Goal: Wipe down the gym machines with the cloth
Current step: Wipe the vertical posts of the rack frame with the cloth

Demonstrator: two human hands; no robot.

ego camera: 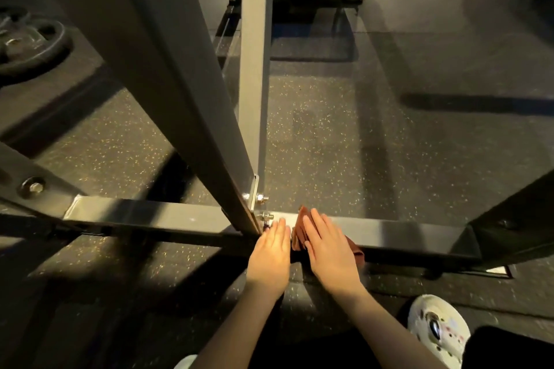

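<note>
left hand (pixel 269 255) lies flat on the low horizontal base bar (pixel 150 219) of the gym machine, palm down, fingers (pixel 278 231) straight and close together, holding nothing; the tips reach the bolts (pixel 265 214) at the joint where the upright post (pixel 254 69) and the slanted brace (pixel 180 84) meet the bar. right hand (pixel 331 252) is just beside it, also palm down, its fingers (pixel 314 226) straight and slightly spread, pressing flat on the cloth (pixel 299 231), not curled round it. the cloth is reddish-brown, bunched, lying on top of the base bar just right of the joint; one corner pokes out past the fingertips, a strip shows between the two hands, and another edge sticks out by the right wrist side and hangs over the bar's near face (how much is under the palm is hidden). the two hands are close but not touching. speckled rubber floor (pixel 329 144) all round. a black weight plate (pixel 33 45) sits far left. a white shoe (pixel 437 329) shows bottom right, near the right forearm. more dark machine frame at the top, blurred.
</note>
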